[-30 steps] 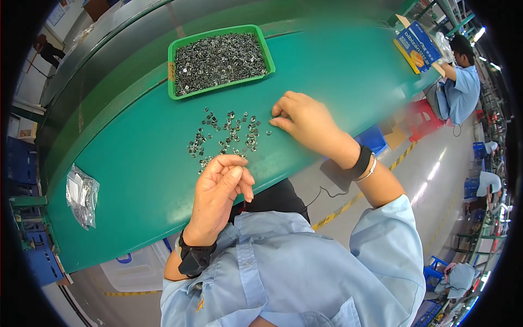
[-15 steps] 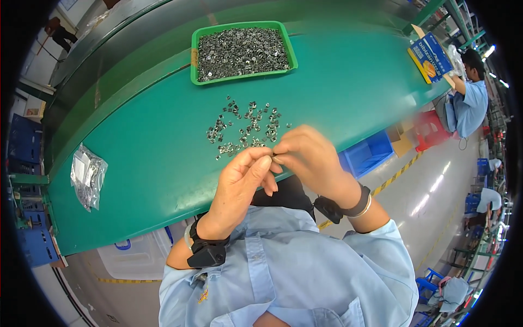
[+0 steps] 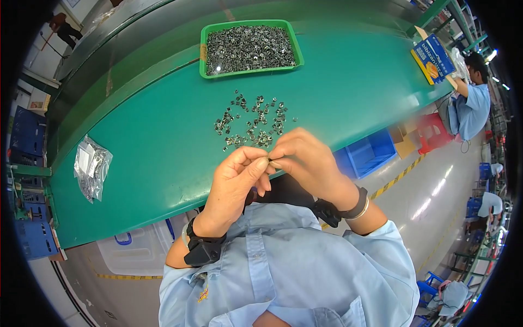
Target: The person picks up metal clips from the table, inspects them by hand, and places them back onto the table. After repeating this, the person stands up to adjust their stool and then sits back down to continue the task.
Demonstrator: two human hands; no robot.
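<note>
Over the near edge of the green table (image 3: 158,169), my two hands meet fingertip to fingertip. My left hand (image 3: 239,171) pinches with thumb and forefinger, its other fingers curled below. Coming from the right, my right hand (image 3: 305,158) pinches at the same spot. A tiny dark piece shows between the fingertips, too small and too covered to name. Just beyond my hands lies a loose scatter of small shiny metal parts (image 3: 263,113). Farther back, a green tray (image 3: 300,54) is filled with many more small metal parts (image 3: 248,49).
A clear plastic bag of parts (image 3: 92,169) lies at the table's left. A blue and yellow box (image 3: 433,59) stands at the far right, beside a co-worker (image 3: 473,106). Below the right edge are a blue bin (image 3: 370,155) and a red stool (image 3: 434,133).
The view has shifted slightly, so tray, scattered parts and bag appear a little farther right and higher. My hands keep their fingertip pinch together, with only small finger movement.
</note>
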